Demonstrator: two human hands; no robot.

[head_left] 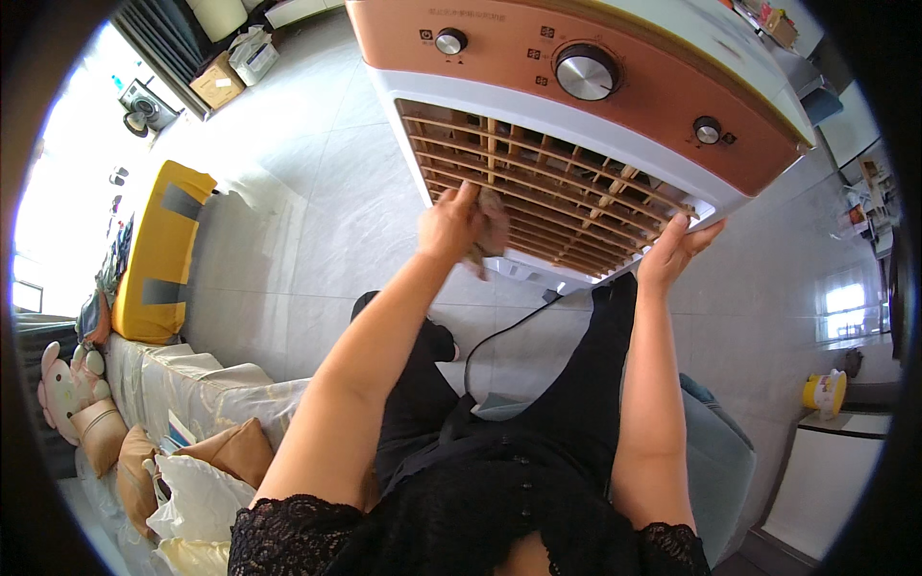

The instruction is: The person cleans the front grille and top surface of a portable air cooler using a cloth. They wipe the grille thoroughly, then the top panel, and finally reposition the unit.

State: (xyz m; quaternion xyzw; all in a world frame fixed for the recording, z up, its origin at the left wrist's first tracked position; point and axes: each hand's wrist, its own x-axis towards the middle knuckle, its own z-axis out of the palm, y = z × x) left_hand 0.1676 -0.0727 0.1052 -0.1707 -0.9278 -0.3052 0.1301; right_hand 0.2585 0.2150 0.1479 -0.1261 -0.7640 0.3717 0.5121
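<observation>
An air cooler (586, 144) stands in front of me, with a copper-coloured control panel, several round knobs and a white frame around a brown slatted grille (538, 182). My left hand (451, 223) is closed on a crumpled, pinkish-brown cloth (492, 226), pressed against the grille's left part. At the frame's right edge, my right hand (672, 250) grips the cooler, its thumb near the end of the slats and its fingers along the side. Part of the cloth is hidden by the left hand.
A black power cord (499, 331) runs across the grey tiled floor (279, 240) below the cooler. To the left are a yellow case-like object (158, 250) and a covered sofa (211, 379) with cushions and plastic bags. A white cabinet (826, 480) with a yellow tub (824, 392) is at right.
</observation>
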